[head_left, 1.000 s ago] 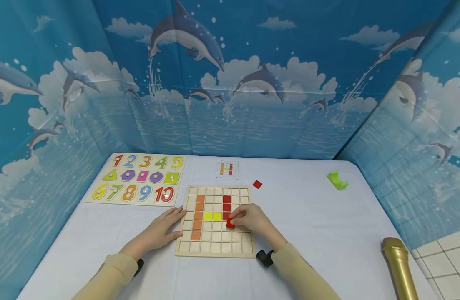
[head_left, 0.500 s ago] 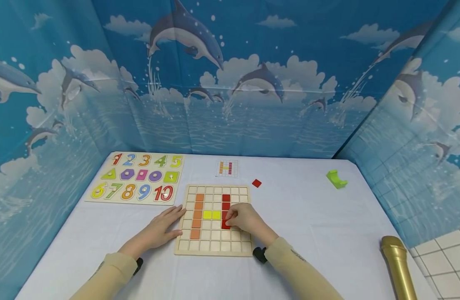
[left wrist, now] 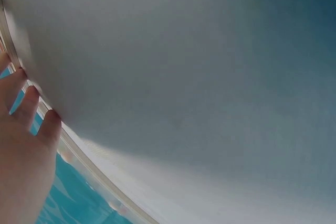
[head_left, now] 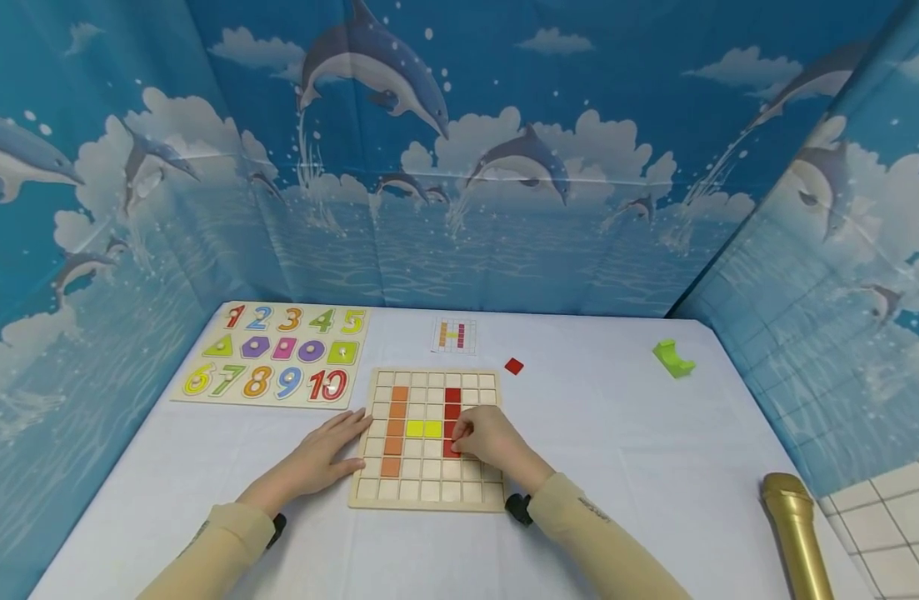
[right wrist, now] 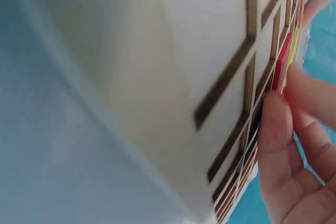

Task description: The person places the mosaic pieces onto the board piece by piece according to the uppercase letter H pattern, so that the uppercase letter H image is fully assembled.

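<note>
On the table lies a wooden grid board [head_left: 425,492]. It bears a column of orange tiles [head_left: 395,427], two yellow tiles [head_left: 424,428] and a column of red tiles [head_left: 452,403]. My right hand [head_left: 492,437] pinches the lowest red tile [head_left: 451,450], which sits at its grid square; the right wrist view shows thumb and fingertips at the edge of this red tile [right wrist: 283,59], seeming slightly tilted. With fingers extended, my left hand [head_left: 320,458] rests against the board's left edge, and the left wrist view shows those fingertips [left wrist: 51,119] on the rim.
Beyond the board lie a pattern card [head_left: 455,336] and a loose red tile [head_left: 514,366]. A number and shape puzzle [head_left: 279,404] is at the back left. To the right are a green curved block [head_left: 673,359] and a gold microphone [head_left: 796,533].
My right hand has brought the red tile slightly left and down, in line under the red column, and has hardly moved since. The left hand has stayed at the board's edge.
</note>
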{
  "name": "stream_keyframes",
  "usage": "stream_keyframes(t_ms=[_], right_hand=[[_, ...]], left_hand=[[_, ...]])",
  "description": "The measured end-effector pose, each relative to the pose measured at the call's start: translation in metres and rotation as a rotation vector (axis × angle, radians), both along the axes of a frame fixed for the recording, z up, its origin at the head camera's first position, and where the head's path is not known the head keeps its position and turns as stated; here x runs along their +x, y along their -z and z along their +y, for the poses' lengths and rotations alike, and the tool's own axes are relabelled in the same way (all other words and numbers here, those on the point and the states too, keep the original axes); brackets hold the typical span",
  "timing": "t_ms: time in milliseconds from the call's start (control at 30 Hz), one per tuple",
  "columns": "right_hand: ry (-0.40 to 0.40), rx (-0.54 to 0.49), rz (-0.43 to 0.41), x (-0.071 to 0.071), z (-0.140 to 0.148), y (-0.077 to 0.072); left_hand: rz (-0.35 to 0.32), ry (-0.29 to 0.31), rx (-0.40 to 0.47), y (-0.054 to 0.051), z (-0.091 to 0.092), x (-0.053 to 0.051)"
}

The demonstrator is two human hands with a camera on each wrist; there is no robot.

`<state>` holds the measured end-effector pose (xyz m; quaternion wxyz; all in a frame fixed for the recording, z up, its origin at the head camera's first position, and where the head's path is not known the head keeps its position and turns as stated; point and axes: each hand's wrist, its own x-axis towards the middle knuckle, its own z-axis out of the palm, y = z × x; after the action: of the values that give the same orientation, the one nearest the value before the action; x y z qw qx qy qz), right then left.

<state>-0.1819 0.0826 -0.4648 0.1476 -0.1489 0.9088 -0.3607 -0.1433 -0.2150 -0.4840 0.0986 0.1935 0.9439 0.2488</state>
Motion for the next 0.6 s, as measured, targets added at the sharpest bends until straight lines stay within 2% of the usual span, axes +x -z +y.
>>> stream_keyframes(t_ms=[167, 400, 600], right_hand=[[0.082, -0.023, -0.093, -0.008, 0.014, 0.001], [0.273, -0.066, -0.052, -0.038, 0.047, -0.003], [0.404, -0.112, -0.044, -0.066, 0.071, 0.002]], left_hand=[[-0.026, -0.009, -0.001, 0.003, 0.001, 0.003], [-0.011, -0.027, -0.002, 0.003, 0.001, 0.006], [-0.012, -0.027, -0.010, 0.002, 0.001, 0.004]])
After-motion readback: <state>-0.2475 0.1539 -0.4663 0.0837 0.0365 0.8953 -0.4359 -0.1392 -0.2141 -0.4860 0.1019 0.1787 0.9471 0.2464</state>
